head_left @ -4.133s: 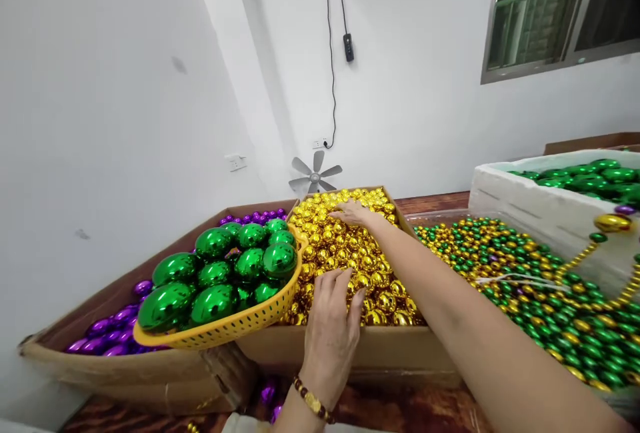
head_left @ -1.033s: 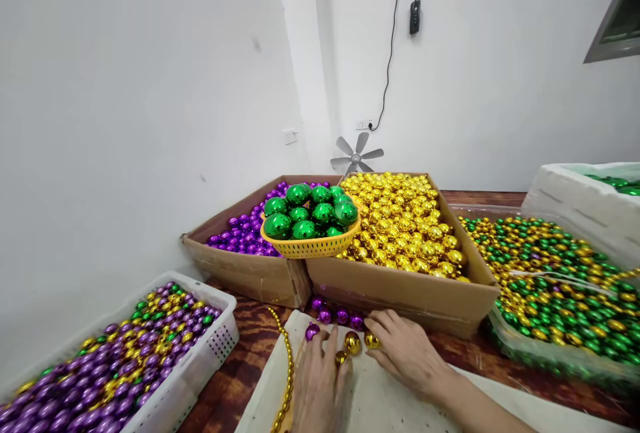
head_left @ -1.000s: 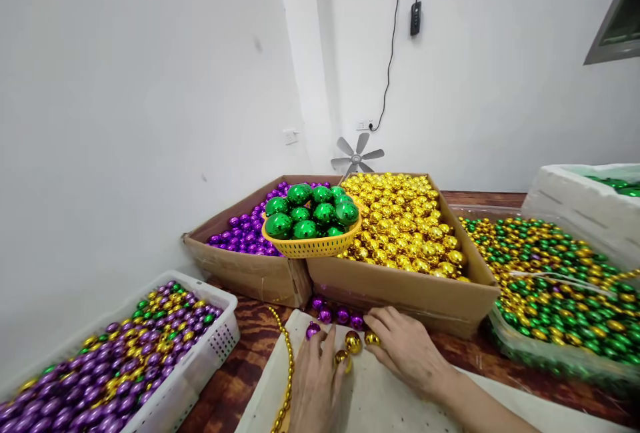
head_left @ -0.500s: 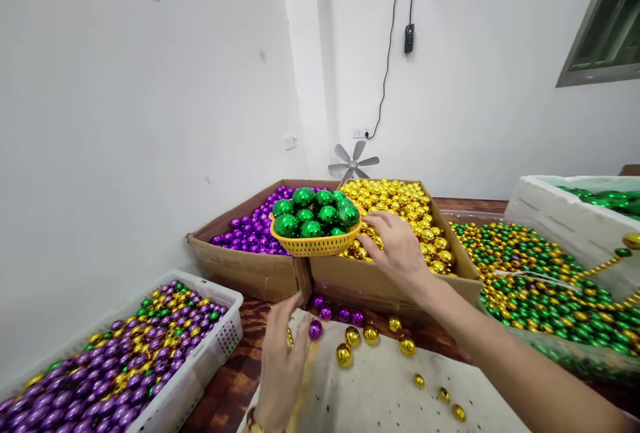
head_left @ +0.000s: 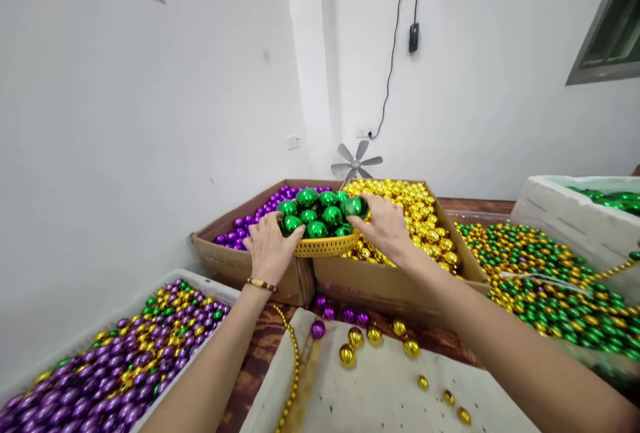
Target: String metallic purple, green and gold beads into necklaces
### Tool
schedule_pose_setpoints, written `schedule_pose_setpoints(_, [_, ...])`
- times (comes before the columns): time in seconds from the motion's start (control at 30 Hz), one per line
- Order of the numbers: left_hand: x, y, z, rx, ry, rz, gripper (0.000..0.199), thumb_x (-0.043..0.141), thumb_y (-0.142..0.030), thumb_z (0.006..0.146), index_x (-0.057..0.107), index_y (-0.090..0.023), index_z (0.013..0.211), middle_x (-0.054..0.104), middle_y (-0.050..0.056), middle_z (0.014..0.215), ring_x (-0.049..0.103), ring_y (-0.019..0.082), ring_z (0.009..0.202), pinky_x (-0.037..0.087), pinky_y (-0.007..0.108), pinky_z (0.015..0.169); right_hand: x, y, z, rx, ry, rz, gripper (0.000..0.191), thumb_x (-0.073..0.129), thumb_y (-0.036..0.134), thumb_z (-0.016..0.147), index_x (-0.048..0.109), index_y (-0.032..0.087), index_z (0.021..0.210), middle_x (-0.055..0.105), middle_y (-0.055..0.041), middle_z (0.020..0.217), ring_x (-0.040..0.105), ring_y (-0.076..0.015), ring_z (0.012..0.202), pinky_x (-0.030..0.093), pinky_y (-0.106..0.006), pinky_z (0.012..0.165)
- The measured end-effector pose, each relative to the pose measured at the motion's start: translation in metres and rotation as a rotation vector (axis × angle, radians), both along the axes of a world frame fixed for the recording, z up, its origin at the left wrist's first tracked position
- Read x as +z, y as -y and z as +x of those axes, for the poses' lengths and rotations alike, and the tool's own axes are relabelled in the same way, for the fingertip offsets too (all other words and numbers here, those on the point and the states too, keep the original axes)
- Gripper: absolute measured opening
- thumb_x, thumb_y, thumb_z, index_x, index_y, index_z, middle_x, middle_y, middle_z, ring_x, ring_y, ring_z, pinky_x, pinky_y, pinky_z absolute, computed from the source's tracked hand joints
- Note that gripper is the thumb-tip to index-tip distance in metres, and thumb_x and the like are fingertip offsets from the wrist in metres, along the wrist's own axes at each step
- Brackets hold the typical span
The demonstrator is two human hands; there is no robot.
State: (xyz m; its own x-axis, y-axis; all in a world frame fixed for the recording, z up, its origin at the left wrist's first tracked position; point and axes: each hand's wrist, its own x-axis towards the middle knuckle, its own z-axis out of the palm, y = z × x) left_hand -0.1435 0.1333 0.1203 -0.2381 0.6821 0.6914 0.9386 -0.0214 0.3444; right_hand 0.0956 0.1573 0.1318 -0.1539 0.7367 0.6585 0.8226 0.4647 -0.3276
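A yellow plastic basket (head_left: 327, 246) full of shiny green balls (head_left: 317, 230) rests where the two cardboard boxes meet. At its right side, my right hand (head_left: 383, 223) is closed on a larger-looking green ball (head_left: 354, 207), thumb below and fingers behind. My left hand (head_left: 270, 246) is at the basket's left side. Its thumb and index finger curl around a green ball (head_left: 291, 222) there; the other fingertips are partly hidden. Below my left wrist, a string of gold beads (head_left: 296, 366) trails over the edge of the pale work board (head_left: 380, 393).
Purple balls (head_left: 245, 223) and gold balls (head_left: 415, 210) fill the cardboard boxes. A white crate (head_left: 200, 280) of mixed beads stands left; green and gold beads (head_left: 540, 273) and a white foam box (head_left: 540, 200) are right. Loose gold balls (head_left: 347, 355) and purple balls (head_left: 318, 329) lie in front.
My left hand has moved up and forward from the bead string to the basket's left side. My right hand has closed on a green ball at the right and raised it slightly.
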Motion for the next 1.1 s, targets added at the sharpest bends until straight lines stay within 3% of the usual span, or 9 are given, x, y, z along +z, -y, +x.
schedule_pose_setpoints(0.07, [-0.002,-0.001,0.002,-0.012,0.002,0.002,0.054,0.065,-0.053,0.077,0.054,-0.017,0.115,0.061,0.014,0.114,0.048,0.037,0.106,0.037,0.060,0.088,-0.011,0.023,0.011,0.148,-0.149,0.016,0.052,0.052,0.045,0.090,0.042,0.020,0.134,0.057,-0.0118,0.124,0.052,-0.0284,0.111,0.038,-0.043,0.093])
schedule_pose_setpoints(0.17, [-0.001,-0.004,0.002,-0.057,0.032,0.037,0.057,0.066,-0.055,0.076,0.056,-0.014,0.115,0.063,0.013,0.108,0.048,0.034,0.103,0.035,0.065,0.089,-0.055,0.063,0.029,0.426,-0.091,-0.285,0.044,0.053,0.041,0.091,0.043,0.026,0.131,0.061,-0.0060,0.120,0.059,-0.0210,0.099,0.046,-0.032,0.081])
schedule_pose_setpoints(0.37, [-0.007,0.026,0.013,-0.281,0.244,0.346,0.056,0.062,-0.044,0.084,0.043,-0.014,0.129,0.054,0.010,0.121,0.052,0.021,0.109,0.043,0.042,0.097,-0.171,0.105,0.044,0.304,0.426,-0.469,0.037,0.068,0.031,0.074,0.060,0.018,0.108,0.066,-0.0102,0.098,0.058,-0.0303,0.093,0.043,-0.043,0.081])
schedule_pose_setpoints(0.57, [-0.117,0.095,0.027,-0.381,0.082,-0.020,0.052,0.064,-0.036,0.082,0.045,-0.022,0.128,0.056,0.011,0.121,0.053,0.027,0.111,0.041,0.044,0.095,-0.201,0.108,0.035,0.291,0.481,-0.422,0.046,0.072,0.033,0.074,0.058,0.022,0.117,0.061,-0.0104,0.108,0.054,-0.0305,0.098,0.038,-0.043,0.085])
schedule_pose_setpoints(0.7, [-0.185,0.113,0.025,-0.354,-0.050,-0.261,0.045,0.054,-0.033,0.087,0.045,-0.021,0.129,0.057,0.011,0.121,0.053,0.028,0.112,0.041,0.043,0.090,-0.211,0.107,0.026,0.270,0.513,-0.365,0.057,0.074,0.032,0.074,0.053,0.025,0.127,0.059,-0.0105,0.109,0.055,-0.0297,0.096,0.039,-0.043,0.084])
schedule_pose_setpoints(0.83, [-0.216,0.115,0.021,-0.355,-0.133,-0.332,0.043,0.050,-0.027,0.088,0.047,-0.020,0.131,0.056,0.011,0.122,0.051,0.028,0.112,0.040,0.044,0.092,-0.190,0.102,0.024,0.268,0.486,-0.287,0.060,0.075,0.038,0.074,0.052,0.024,0.128,0.060,-0.0097,0.107,0.055,-0.0292,0.095,0.042,-0.041,0.081])
schedule_pose_setpoints(0.93, [-0.214,0.113,0.017,-0.382,-0.120,-0.334,0.046,0.052,-0.029,0.088,0.047,-0.021,0.133,0.055,0.012,0.124,0.051,0.029,0.113,0.040,0.045,0.092,-0.131,0.087,0.019,0.303,0.382,-0.168,0.032,0.057,0.031,0.091,0.055,0.021,0.121,0.061,-0.0076,0.109,0.055,-0.0252,0.097,0.042,-0.038,0.082])
schedule_pose_setpoints(1.0, [-0.192,0.107,0.012,-0.375,-0.064,-0.254,0.046,0.052,-0.032,0.089,0.046,-0.023,0.133,0.053,0.012,0.126,0.049,0.029,0.115,0.040,0.046,0.094,-0.080,0.066,0.010,0.283,0.277,-0.017,0.025,0.046,0.027,0.096,0.057,0.018,0.116,0.061,-0.0084,0.110,0.054,-0.0235,0.100,0.041,-0.037,0.086])
schedule_pose_setpoints(1.1, [-0.122,0.079,0.000,-0.307,0.035,0.033,0.043,0.052,-0.034,0.090,0.045,-0.023,0.131,0.052,0.011,0.127,0.046,0.028,0.119,0.037,0.046,0.100,-0.011,0.017,-0.013,0.165,0.185,0.082,0.025,0.043,0.031,0.097,0.060,0.018,0.109,0.060,-0.0084,0.114,0.052,-0.0240,0.106,0.038,-0.038,0.093])
